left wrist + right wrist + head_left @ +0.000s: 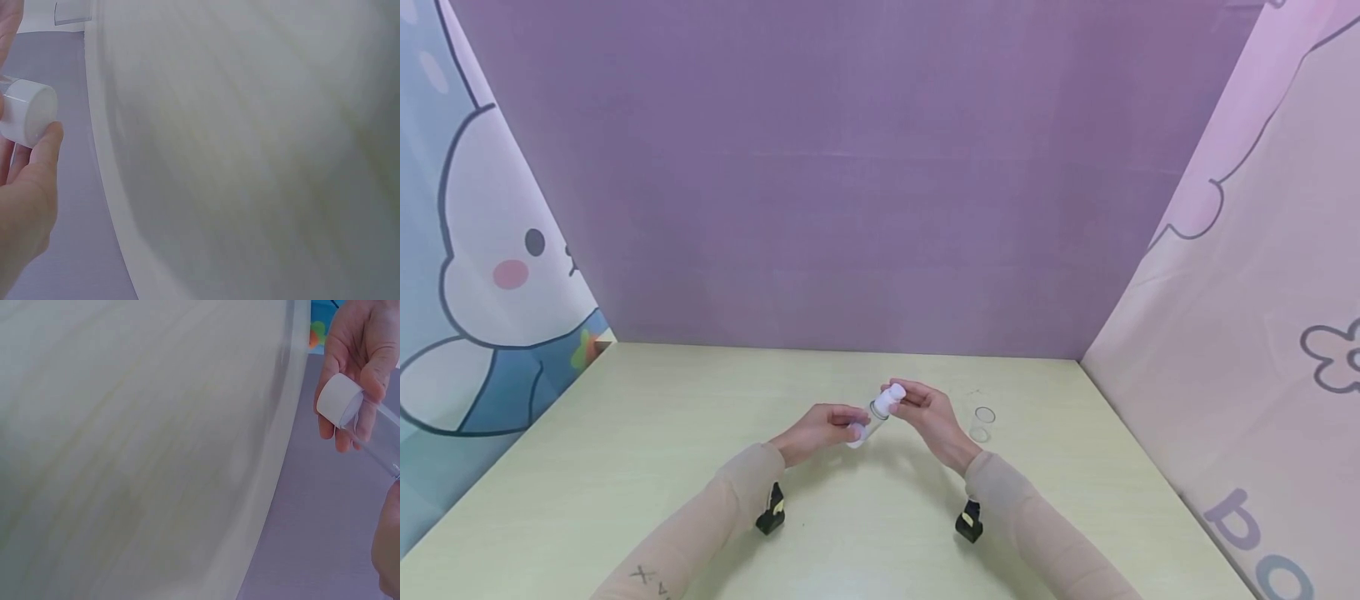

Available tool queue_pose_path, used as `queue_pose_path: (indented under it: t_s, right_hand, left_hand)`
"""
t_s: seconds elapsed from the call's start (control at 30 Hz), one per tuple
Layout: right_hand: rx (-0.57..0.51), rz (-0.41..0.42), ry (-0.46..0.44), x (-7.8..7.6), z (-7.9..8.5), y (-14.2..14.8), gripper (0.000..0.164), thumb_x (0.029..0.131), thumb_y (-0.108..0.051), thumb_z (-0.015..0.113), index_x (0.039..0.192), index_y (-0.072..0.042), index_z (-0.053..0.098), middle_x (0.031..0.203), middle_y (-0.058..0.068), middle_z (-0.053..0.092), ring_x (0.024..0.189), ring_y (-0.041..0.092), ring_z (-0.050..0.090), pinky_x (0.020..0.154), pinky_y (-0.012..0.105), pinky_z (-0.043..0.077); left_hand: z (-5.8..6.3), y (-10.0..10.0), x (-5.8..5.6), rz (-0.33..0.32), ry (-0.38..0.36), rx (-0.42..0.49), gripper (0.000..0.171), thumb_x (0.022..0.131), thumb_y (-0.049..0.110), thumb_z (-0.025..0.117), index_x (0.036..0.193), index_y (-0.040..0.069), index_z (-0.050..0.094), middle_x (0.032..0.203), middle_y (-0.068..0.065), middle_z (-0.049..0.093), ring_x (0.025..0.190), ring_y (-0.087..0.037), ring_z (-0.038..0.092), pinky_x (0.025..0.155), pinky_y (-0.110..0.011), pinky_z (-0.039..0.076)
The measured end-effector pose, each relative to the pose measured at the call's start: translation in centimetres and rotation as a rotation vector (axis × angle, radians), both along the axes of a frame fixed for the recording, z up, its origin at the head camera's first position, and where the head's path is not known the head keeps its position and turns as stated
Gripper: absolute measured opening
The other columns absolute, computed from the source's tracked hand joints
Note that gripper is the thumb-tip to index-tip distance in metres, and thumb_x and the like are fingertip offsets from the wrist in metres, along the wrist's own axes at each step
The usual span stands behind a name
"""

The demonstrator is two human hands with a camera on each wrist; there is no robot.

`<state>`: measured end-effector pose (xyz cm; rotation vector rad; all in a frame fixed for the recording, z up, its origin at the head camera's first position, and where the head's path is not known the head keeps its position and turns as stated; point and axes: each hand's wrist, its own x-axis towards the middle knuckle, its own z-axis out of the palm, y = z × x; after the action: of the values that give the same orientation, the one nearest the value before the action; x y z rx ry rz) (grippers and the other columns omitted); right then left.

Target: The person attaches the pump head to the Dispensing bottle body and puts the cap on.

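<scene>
Step in hand: While both hands are working on one clear, straight-walled cylinder (875, 423), they are seemingly fitting or loosening the white, stepped, round-ended piece (891, 398) at its upper end; which of the two, the views are not settling.
Next move: The joint is probably calling for a steady left grip and a careful push, pull or turn by the right along the shared axis.
Left hand (823, 429): Its fingers and thumb are gripping the short, white, round cap (339, 400) at the cylinder's lower end.
Right hand (932, 417): Its thumb and fingers are pinching the stepped piece.
Cylinder's place: It is hanging between the hands, above the pale yellow-green, flat table (865, 533).
Long axis: In the head view it is slanting from lower left to upper right, the cap pointing left and toward the person, the stepped piece pointing right and away.
Second vessel: An upright, clear, thin-rimmed beaker-like cylinder (982, 424) is standing on the table, just beyond the right hand's outer side.
</scene>
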<state>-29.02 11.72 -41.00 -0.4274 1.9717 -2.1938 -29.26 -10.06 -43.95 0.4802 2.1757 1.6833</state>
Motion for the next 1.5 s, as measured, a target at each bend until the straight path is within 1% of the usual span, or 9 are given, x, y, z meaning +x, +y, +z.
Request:
queue_pose_path:
  t_s: [0.17, 0.37, 0.53, 0.6, 0.77, 0.83, 1.2, 1.43, 1.5]
  right_hand:
    - [0.04, -0.015, 0.001, -0.06, 0.0, 0.07, 0.046, 0.083, 0.002, 0.061, 0.127, 0.003, 0.049, 0.128, 0.018, 0.054, 0.106, 0.01, 0.059, 0.095, 0.028, 0.045]
    - [0.057, -0.042, -0.01, -0.09, 0.08, -0.03, 0.044, 0.082, 0.0, 0.064, 0.125, 0.0, 0.053, 0.127, 0.017, 0.055, 0.105, 0.011, 0.059, 0.094, 0.029, 0.046]
    - [0.061, -0.055, -0.012, -0.28, 0.08, -0.08, 0.044, 0.082, 0.0, 0.064, 0.125, 0.002, 0.052, 0.125, 0.018, 0.056, 0.101, 0.009, 0.06, 0.092, 0.027, 0.047]
    - [0.073, -0.054, -0.007, -0.16, 0.33, -0.08, 0.045, 0.083, 0.0, 0.063, 0.126, 0.004, 0.051, 0.125, 0.018, 0.056, 0.1, 0.009, 0.06, 0.092, 0.027, 0.047]
    - [0.08, -0.071, -0.009, -0.29, 0.23, -0.12, 0.045, 0.083, -0.001, 0.064, 0.126, 0.003, 0.051, 0.122, 0.015, 0.06, 0.099, 0.009, 0.06, 0.09, 0.027, 0.048]
    - [0.076, -0.084, -0.012, -0.52, -0.09, -0.14, 0.044, 0.082, -0.001, 0.064, 0.124, 0.002, 0.053, 0.119, 0.012, 0.062, 0.098, 0.01, 0.06, 0.09, 0.027, 0.048]
    - [0.089, -0.141, -0.022, -0.21, -0.04, -0.35, 0.04, 0.079, -0.007, 0.069, 0.117, -0.002, 0.058, 0.111, 0.009, 0.065, 0.096, 0.012, 0.06, 0.091, 0.031, 0.048]
    - [0.109, -0.149, 0.005, -0.34, -0.2, -0.29, 0.042, 0.079, -0.01, 0.07, 0.117, 0.002, 0.058, 0.107, 0.009, 0.065, 0.093, 0.012, 0.06, 0.089, 0.03, 0.049]
    - [0.109, -0.149, -0.001, -0.34, -0.18, -0.29, 0.042, 0.078, -0.01, 0.071, 0.117, 0.001, 0.058, 0.107, 0.008, 0.065, 0.093, 0.012, 0.06, 0.089, 0.03, 0.049]
  left_hand:
    - [-0.24, -0.03, -0.24, 0.015, -0.01, -0.019, 0.04, 0.086, 0.022, 0.064, 0.123, 0.01, 0.057, 0.129, -0.01, 0.055, 0.118, -0.024, 0.049, 0.097, -0.042, 0.043]
    - [-0.33, -0.1, -0.34, 0.015, 0.0, -0.022, 0.04, 0.086, 0.023, 0.064, 0.123, 0.009, 0.057, 0.128, -0.011, 0.055, 0.118, -0.025, 0.05, 0.097, -0.042, 0.044]
    - [-0.4, -0.1, -0.54, 0.019, 0.006, -0.026, 0.038, 0.086, 0.022, 0.064, 0.122, 0.01, 0.058, 0.128, -0.01, 0.055, 0.117, -0.024, 0.05, 0.097, -0.041, 0.044]
    - [-0.34, -0.06, -0.6, 0.022, 0.008, -0.029, 0.038, 0.086, 0.022, 0.064, 0.122, 0.01, 0.058, 0.127, -0.01, 0.056, 0.117, -0.024, 0.051, 0.096, -0.041, 0.044]
    - [-0.15, -0.03, -0.52, 0.024, 0.007, -0.029, 0.038, 0.086, 0.021, 0.064, 0.122, 0.01, 0.058, 0.127, -0.01, 0.056, 0.117, -0.023, 0.051, 0.096, -0.04, 0.045]
    - [-0.11, -0.04, -0.51, 0.023, 0.005, -0.029, 0.038, 0.086, 0.021, 0.064, 0.122, 0.01, 0.058, 0.127, -0.01, 0.056, 0.116, -0.023, 0.051, 0.096, -0.04, 0.045]
    - [0.08, 0.07, -0.19, 0.025, 0.003, -0.026, 0.037, 0.086, 0.022, 0.064, 0.121, 0.011, 0.059, 0.127, -0.01, 0.056, 0.115, -0.024, 0.052, 0.097, -0.042, 0.044]
    - [-0.09, 0.12, -0.19, 0.014, 0.006, -0.017, 0.037, 0.087, 0.021, 0.063, 0.122, 0.011, 0.058, 0.128, -0.011, 0.056, 0.115, -0.024, 0.052, 0.097, -0.043, 0.044]
    - [-0.09, 0.15, -0.18, 0.014, 0.008, -0.016, 0.037, 0.087, 0.021, 0.063, 0.122, 0.011, 0.058, 0.128, -0.011, 0.056, 0.115, -0.025, 0.052, 0.097, -0.043, 0.044]
